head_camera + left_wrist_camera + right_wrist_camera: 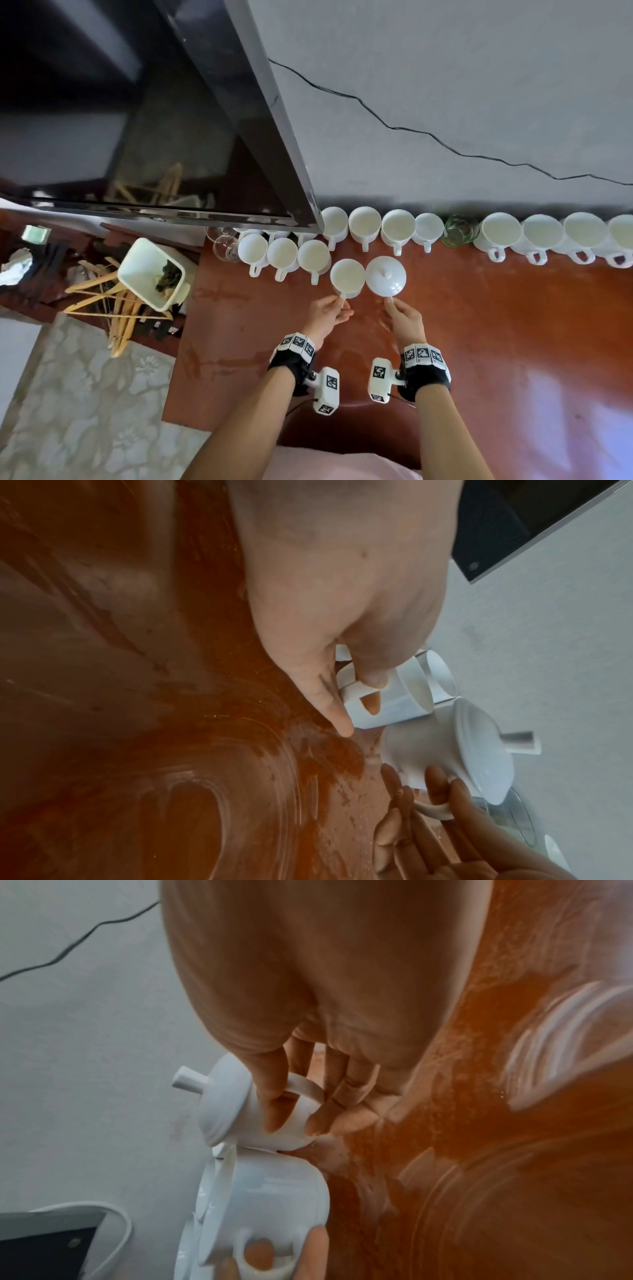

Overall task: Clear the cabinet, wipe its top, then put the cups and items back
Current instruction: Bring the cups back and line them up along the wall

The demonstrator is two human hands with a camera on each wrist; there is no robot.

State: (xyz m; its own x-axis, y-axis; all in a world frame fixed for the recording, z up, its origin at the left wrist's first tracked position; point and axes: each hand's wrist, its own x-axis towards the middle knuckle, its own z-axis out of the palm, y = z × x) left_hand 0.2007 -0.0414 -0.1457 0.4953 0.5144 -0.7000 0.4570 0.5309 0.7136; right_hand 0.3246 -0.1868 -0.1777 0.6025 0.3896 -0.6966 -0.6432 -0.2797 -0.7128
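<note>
Left hand (pixel 328 312): its fingers pinch the handle of the open cup (pixel 347 277), near centre of the cabinet top (pixel 479 308).
Right hand (pixel 404 317): fingers curl around the handle of the lidded cup (pixel 385 276), touching the open cup's right side.
Handling: probably glazed ceramic, stiff, fragile, slippery; the handle is the safest hold, and the lid looks loose.
Contents: open cup looks empty; lidded cup's inside is hidden.
Far row: white cups (pixel 397 228) along the wall, empty as far as seen.
</note>
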